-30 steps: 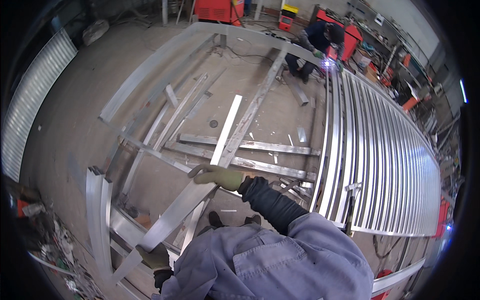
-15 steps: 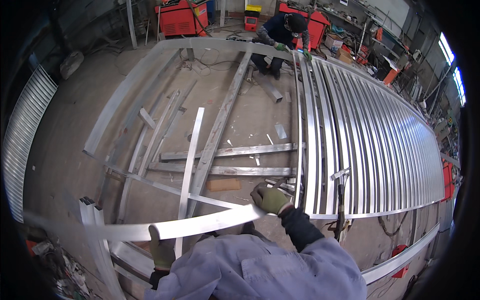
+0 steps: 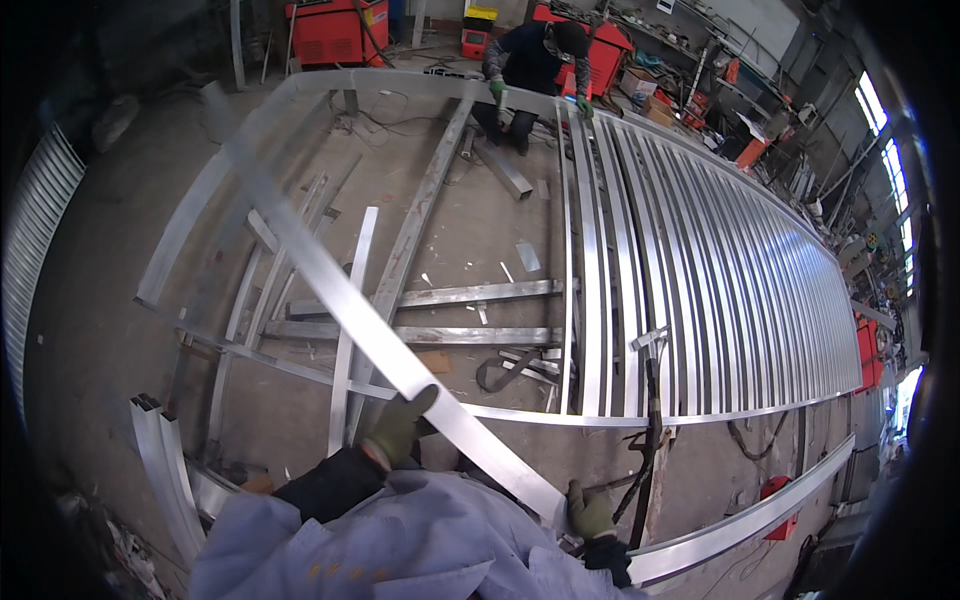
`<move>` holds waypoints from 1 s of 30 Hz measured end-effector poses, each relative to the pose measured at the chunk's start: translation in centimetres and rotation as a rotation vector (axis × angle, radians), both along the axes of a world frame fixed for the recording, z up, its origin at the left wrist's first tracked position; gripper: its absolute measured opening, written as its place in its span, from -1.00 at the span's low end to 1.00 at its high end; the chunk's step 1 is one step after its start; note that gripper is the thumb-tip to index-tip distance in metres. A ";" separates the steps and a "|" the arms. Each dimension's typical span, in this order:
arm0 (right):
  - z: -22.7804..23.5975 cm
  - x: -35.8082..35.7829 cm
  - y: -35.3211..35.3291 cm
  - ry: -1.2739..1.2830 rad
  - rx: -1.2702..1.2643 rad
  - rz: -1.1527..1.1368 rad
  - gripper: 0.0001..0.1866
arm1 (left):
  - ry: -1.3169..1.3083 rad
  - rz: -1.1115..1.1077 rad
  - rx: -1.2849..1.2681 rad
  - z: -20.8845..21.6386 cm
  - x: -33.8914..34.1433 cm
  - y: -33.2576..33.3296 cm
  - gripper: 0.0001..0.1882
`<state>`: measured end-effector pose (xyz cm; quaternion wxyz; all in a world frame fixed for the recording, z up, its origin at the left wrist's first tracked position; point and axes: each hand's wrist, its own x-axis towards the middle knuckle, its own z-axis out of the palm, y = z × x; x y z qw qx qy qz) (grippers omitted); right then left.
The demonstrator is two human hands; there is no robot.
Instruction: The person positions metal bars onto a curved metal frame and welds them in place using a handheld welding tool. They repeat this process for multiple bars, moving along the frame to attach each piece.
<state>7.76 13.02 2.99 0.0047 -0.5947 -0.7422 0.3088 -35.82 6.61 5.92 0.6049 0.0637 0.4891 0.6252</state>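
Observation:
A long, flat silver metal bar (image 3: 372, 335) slants across the frame over the floor frame, its far end blurred at the upper left. My left hand (image 3: 396, 430), in an olive-green glove, is closed round the bar partway along, with the thumb over its edge. At the bar's near end, my right hand (image 3: 590, 512) grips it in a matching glove. Under the bar lies a large rectangular metal frame (image 3: 215, 190). Parallel silver slats (image 3: 720, 290) fill its right side. A loose upright-looking strip (image 3: 354, 300) crosses the frame's near rail below the held bar.
A co-worker (image 3: 535, 70) crouches at the frame's far edge, gloved hands by the slats. Metal tubes (image 3: 160, 450) stand close at my left. A dark cable (image 3: 652, 420) hangs over the near rail. Another long rail (image 3: 750, 515) lies at lower right. Red machines (image 3: 335, 35) stand behind.
The bar has swung from nearly level to a steep diagonal, its far end now up and away. My left hand has moved up and right along it; my right hand has come down and right.

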 end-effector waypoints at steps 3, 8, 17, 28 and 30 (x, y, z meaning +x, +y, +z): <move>1.7 1.6 -5.0 -0.002 -0.010 -0.258 -0.21 | -0.027 -0.137 -0.028 -2.4 3.1 3.1 -0.45; -1.6 6.0 -11.9 0.001 0.006 -0.467 -0.13 | -0.118 -0.429 -0.061 -2.1 7.3 6.8 -0.40; -2.6 11.7 -13.7 -0.023 -0.050 -0.609 -0.10 | -0.173 -0.609 -0.059 -5.5 16.4 13.7 -0.46; 0.5 9.8 -2.0 0.098 -0.143 -0.537 -0.29 | -0.169 -0.597 -0.036 -11.8 20.5 29.3 -0.43; 0.1 8.8 1.2 0.013 -0.242 -0.479 -0.15 | -0.196 -0.580 -0.021 -11.9 18.9 32.1 -0.43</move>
